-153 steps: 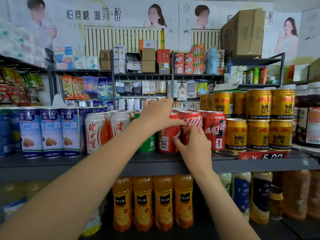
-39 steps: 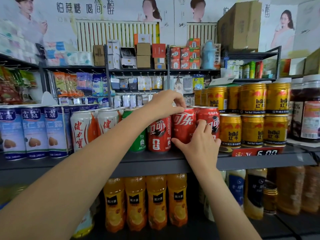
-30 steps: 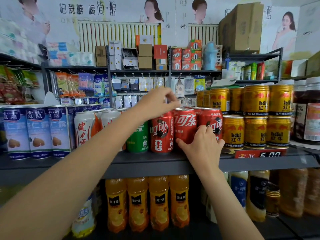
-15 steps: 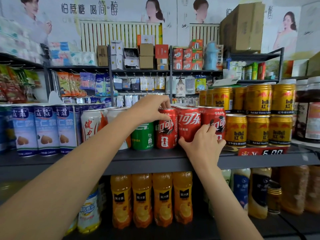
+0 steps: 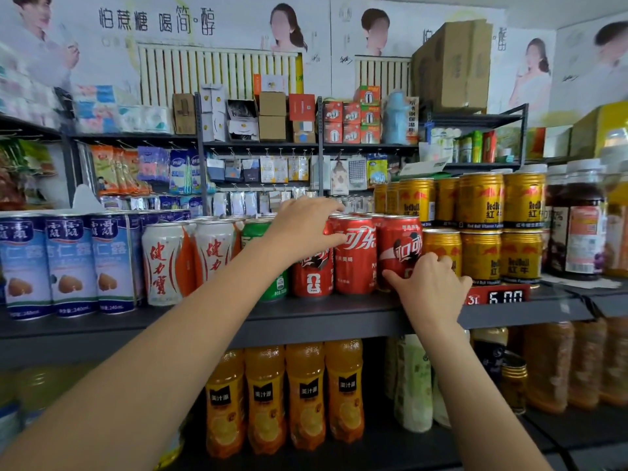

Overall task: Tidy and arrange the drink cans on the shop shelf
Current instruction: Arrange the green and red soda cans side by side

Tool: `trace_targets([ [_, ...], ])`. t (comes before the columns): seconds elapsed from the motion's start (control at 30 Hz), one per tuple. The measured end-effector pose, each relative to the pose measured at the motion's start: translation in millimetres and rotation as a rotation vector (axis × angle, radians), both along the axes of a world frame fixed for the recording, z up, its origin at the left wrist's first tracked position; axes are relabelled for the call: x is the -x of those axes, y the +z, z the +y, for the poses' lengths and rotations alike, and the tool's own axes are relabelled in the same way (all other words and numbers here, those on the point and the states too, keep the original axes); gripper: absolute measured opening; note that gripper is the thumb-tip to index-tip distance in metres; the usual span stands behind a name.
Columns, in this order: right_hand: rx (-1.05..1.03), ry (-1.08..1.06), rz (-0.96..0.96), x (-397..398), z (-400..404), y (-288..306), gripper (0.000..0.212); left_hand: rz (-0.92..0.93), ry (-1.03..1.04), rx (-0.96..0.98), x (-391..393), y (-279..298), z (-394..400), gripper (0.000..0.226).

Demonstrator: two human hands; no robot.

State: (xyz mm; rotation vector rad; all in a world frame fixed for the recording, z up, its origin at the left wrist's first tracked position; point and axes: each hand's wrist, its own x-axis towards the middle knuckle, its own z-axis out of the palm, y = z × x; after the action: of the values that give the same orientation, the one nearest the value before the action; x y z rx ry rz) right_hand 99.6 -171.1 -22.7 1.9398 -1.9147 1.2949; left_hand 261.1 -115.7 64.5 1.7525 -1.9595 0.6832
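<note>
A person's right hand point(image 5: 429, 285) grips the lower front of the rightmost red cola can point(image 5: 400, 248), fingers curled round it, at the front edge of a dark shop shelf point(image 5: 339, 316). The left hand point(image 5: 304, 224) clasps the top of the leftmost of three red cans point(image 5: 312, 271), thumb reaching onto the middle one point(image 5: 355, 256). The three stand touching in a row. Left of them stand a green can point(image 5: 268, 263), white-and-orange cans point(image 5: 163, 263) and blue cans point(image 5: 71, 263); to the right, gold cans point(image 5: 481, 229) are stacked two high. Orange juice bottles point(image 5: 285, 396) line the shelf below. Farther back, boxes point(image 5: 272, 113) and hanging packets point(image 5: 272, 169) fill the racks.
</note>
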Motion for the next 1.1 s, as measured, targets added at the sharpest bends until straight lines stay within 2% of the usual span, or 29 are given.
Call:
trace_targets([
  [0.17,0.005,-0.025,0.002,-4,-2,1,0.059,0.028,0.001,0.006,1,-5,-2,0.041],
  [0.37,-0.002,-0.017,0.020,-2,-1,-2,0.059,0.067,-0.032,-0.014,3,-6,-1,0.039],
  [0.47,0.064,0.014,-0.011,8,-1,8,0.061,0.241,-0.087,-0.088,0,8,-1,0.037],
  [0.57,0.239,0.177,-0.077,19,-5,30,0.048,0.413,-0.117,-0.077,-1,21,-5,0.034],
  [0.63,0.259,0.324,-0.042,24,-14,46,0.041,0.395,-0.084,-0.099,6,26,-9,0.032],
  [0.77,0.091,0.507,0.168,38,-29,61,0.039,0.305,-0.006,-0.269,27,24,-16,0.033],
  [0.93,0.089,0.613,0.308,55,-42,65,0.054,0.215,0.052,-0.340,34,21,-20,0.049],
  [1.0,0.110,0.636,0.286,55,-44,64,0.055,0.185,0.121,-0.320,36,17,-20,0.054],
  [1.1,0.204,0.662,0.207,56,-46,53,0.054,0.173,0.134,-0.138,46,7,-18,0.051],
])
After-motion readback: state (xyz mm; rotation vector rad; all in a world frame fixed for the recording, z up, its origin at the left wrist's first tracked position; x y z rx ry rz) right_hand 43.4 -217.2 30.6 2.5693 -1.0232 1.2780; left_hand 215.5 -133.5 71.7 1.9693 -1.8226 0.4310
